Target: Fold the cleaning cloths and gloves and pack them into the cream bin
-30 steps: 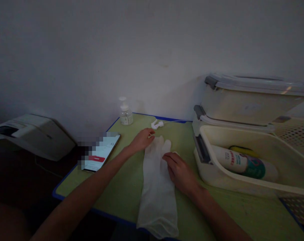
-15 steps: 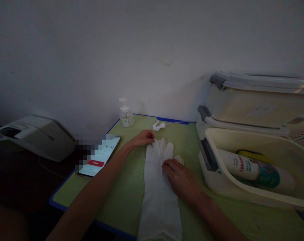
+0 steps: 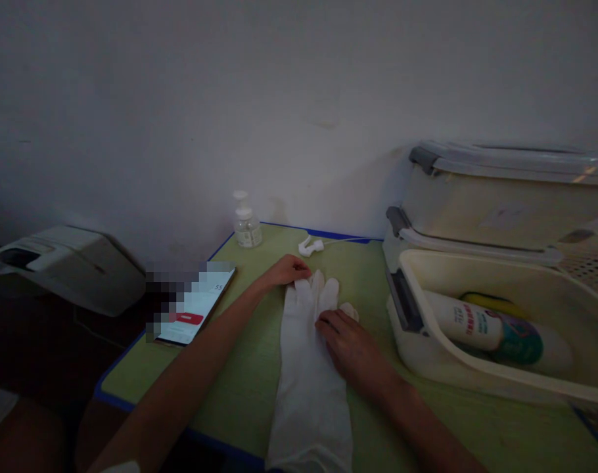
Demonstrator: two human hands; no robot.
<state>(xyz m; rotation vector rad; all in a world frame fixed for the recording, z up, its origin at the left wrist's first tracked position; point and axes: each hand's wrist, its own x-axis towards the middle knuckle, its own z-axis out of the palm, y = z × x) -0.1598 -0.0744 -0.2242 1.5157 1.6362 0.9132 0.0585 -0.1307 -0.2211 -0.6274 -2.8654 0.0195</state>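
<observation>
A long white glove (image 3: pixel 309 381) lies lengthwise on the green table, its fingers toward the wall and its cuff at the near edge. At the tips of the glove's fingers is my left hand (image 3: pixel 288 269), closed, with thumb and forefinger pinching the fabric there. My right hand (image 3: pixel 351 341) lies over the right side of the glove's palm, fingers bent together against the material. Beside that hand, the glove's thumb sticks out. The spot gripped under my right fingers is partly hidden.
On the table (image 3: pixel 244 348) stand a pump bottle (image 3: pixel 248 230) and a white hook-shaped piece (image 3: pixel 309 246) with a cord. A lit phone (image 3: pixel 198 312) lies left. At right, stacked bins (image 3: pixel 486 203) include an open one holding a white bottle (image 3: pixel 486 328). A pale appliance (image 3: pixel 77 266) sits far left.
My left hand has moved slightly right, over the glove's fingertips. My right hand keeps its place on the glove. The whole view has shifted a little.
</observation>
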